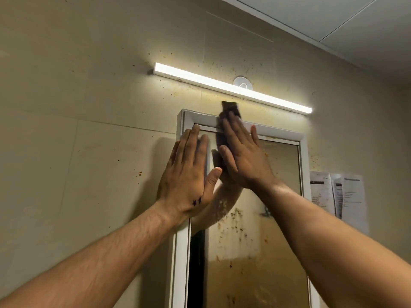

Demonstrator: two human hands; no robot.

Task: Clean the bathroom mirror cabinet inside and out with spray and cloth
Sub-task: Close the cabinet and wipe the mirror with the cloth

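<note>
Bathroom wall (pixel 89 107), beige and spattered, with light bar (pixel 233 87) above. Mirror cabinet (pixel 180 252): white frame, stained glass, straight ahead. Right hand (pixel 242 158): fingers straight, pressing dark cloth (pixel 230 107) flat on top rail (pixel 278 132). Left hand (pixel 186 172): flat, bracing upper-left corner. Rail extends rightward from cloth, so right hand is nearer.

- A lit strip lamp (pixel 233 88) above the mirror cabinet (pixel 278 132) is the main light; its tube is blown out white and casts a warm glow on the wall (pixel 89 85).
- Farther off the scene is dim and yellowish.
- The left hand (pixel 186 174) throws a soft shadow leftward onto the wall.
- Wide-angle bowing bends lines near the edges.
- The papers (pixel 347 196) look blurred, perhaps out of focus.
</note>
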